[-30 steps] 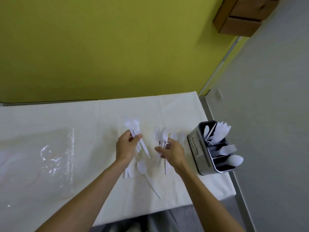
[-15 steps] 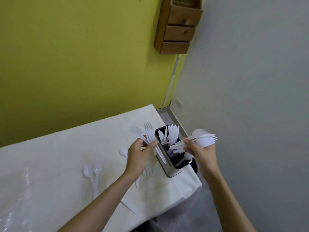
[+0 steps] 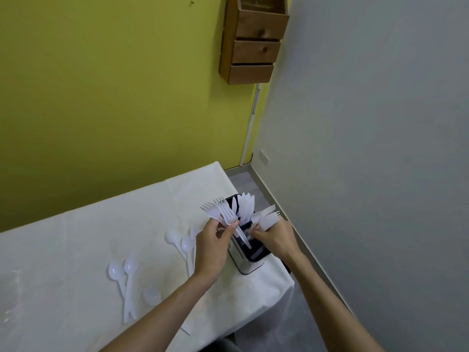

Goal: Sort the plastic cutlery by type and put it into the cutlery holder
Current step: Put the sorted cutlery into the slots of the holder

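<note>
While the left hand [image 3: 212, 246] pinches a fan of forks [image 3: 220, 214] above the cutlery holder [image 3: 247, 260] at the table's [image 3: 76, 250] right edge, the right hand [image 3: 275, 238] grips more forks [image 3: 266, 217] over its middle compartment; spoons [image 3: 121, 269] lie leftward.

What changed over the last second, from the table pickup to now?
Both hands lifted from the table to the cutlery holder. The right hand has brought its bunch of forks down toward the holder's opening; half a second ago it held them out level beside it. The left hand keeps its grip on more forks, tines up. Spoons stay on the table; knives stay in the far compartment.
</note>
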Demonstrator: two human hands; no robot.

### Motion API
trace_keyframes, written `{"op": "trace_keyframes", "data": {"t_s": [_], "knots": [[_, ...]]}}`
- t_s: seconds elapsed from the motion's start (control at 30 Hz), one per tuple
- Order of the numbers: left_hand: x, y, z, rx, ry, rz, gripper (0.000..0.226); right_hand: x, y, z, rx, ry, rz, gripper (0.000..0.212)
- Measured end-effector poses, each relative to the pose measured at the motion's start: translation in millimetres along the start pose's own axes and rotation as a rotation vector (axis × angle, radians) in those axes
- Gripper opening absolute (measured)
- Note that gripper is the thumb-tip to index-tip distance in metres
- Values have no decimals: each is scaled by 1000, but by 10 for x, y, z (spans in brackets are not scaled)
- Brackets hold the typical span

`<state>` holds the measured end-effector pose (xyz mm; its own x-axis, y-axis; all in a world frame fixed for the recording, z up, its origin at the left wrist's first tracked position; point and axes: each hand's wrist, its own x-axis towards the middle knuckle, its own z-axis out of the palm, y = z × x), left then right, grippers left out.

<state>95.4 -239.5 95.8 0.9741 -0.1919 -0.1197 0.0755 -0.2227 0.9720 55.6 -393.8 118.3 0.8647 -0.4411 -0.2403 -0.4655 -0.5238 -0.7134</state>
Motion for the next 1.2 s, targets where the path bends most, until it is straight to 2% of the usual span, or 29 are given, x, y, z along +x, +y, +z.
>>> {"op": "trace_keyframes", "data": {"t_s": [0.1, 0.2, 0.27, 0.33, 0.4, 0.53, 0.67, 0.73, 0.83, 0.9, 0.97, 1.03, 1.13, 1.2], "knots": [[-1, 10, -16, 4, 5, -23, 29, 24, 35, -23, -8, -6, -2, 12], [2, 32, -27, -4, 11, -32, 27, 31, 100, -50, 55, -55, -2, 41], [-4, 49, -33, -4, 1, -26, 27, 6, 99, -90, 80, -39, -6, 53], [6, 45, -44, 13, -9, -16, 30, -32, 47, -140, 46, 52, -60, 46], [17, 56, -56, 64, -21, 12, 33, -78, -54, -176, 19, 154, -198, 31], [15, 98, -26, 175, -68, 96, 28, -98, -284, -134, 128, 151, -380, 13], [10, 128, -31, 168, -55, 122, 19, -43, -325, -123, 177, 103, -349, 8], [16, 112, -76, 140, -35, 113, 14, -27, -284, -171, 305, 85, -276, 10], [14, 70, -150, 56, -10, 63, 9, -20, -175, -253, 568, 191, -196, 13], [-18, 66, -156, -77, -38, 24, 7, -33, -98, -256, 638, 287, -193, 8], [-57, 73, -126, -166, -51, 0, 7, -58, -29, -205, 572, 337, -213, 10], [-83, 69, -68, -162, -50, -13, 5, -87, 53, -118, 371, 306, -239, 14], [-71, 6, 34, -41, -43, 0, 11, -118, 152, -14, 99, 258, -245, 7], [-37, -54, 100, 78, -67, 35, 15, -140, 140, -19, 104, 286, -241, 24]]}}
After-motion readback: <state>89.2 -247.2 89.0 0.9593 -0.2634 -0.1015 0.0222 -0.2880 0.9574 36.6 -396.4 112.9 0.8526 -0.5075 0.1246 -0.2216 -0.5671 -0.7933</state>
